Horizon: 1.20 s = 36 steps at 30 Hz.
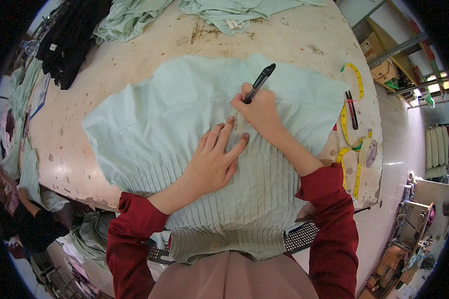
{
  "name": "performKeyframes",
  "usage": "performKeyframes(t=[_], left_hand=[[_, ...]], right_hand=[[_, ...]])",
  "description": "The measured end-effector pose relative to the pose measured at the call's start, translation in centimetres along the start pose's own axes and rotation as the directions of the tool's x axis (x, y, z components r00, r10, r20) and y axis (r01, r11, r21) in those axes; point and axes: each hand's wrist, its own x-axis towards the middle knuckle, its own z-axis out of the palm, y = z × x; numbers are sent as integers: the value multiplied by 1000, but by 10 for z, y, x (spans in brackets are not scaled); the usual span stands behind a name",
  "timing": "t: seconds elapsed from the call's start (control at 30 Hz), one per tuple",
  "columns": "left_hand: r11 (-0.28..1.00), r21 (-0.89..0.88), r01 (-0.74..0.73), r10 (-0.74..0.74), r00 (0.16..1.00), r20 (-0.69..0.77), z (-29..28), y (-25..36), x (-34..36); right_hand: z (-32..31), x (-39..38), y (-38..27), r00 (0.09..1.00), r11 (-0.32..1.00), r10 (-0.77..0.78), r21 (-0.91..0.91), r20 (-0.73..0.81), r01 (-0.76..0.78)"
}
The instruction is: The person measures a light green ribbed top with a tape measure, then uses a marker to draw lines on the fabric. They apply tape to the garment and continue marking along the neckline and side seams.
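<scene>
A pale mint garment (pixel 194 82) with rows of narrow pleats is spread over the table, its near end hanging over the edge toward me. My left hand (pixel 209 157) lies flat on the pleated part, fingers spread, pressing the cloth. Just right of it, my right hand (pixel 257 109) grips a black pen (pixel 260 82) tilted with its top up and to the right. The pen's tip is hidden behind my fingers, close to the cloth. Small marks or stitches run down the fabric between my two hands.
On the table's right side lie a yellow measuring tape (pixel 343 119), thread snips (pixel 352 110) and a tape roll (pixel 368 152). Mint garments (pixel 224 15) and black cloth (pixel 72 40) are heaped along the far side. Another person (pixel 32 219) is at the left. Shelving (pixel 399 47) stands to the right.
</scene>
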Motion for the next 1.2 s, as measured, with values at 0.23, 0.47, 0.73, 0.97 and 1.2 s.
performKeyframes(t=[0.23, 0.47, 0.73, 0.97, 1.2], left_hand=[[1000, 12, -6, 6, 1000, -9, 0, 1, 0], [1000, -23, 2, -1, 1000, 7, 0, -1, 0], [1000, 1, 5, -5, 1000, 19, 0, -1, -2], [1000, 2, 16, -16, 1000, 23, 0, -1, -2], [1000, 15, 8, -8, 1000, 19, 0, -1, -3]], right_hand=[[0, -2, 1, 992, 991, 120, 49, 42, -122], [-18, 6, -14, 883, 817, 410, 338, 229, -467], [-25, -14, -17, 916, 927, 265, 180, 302, -328], [-21, -16, -11, 936, 973, 176, 89, 305, -212], [-20, -17, -18, 941, 966, 190, 117, 279, -230]])
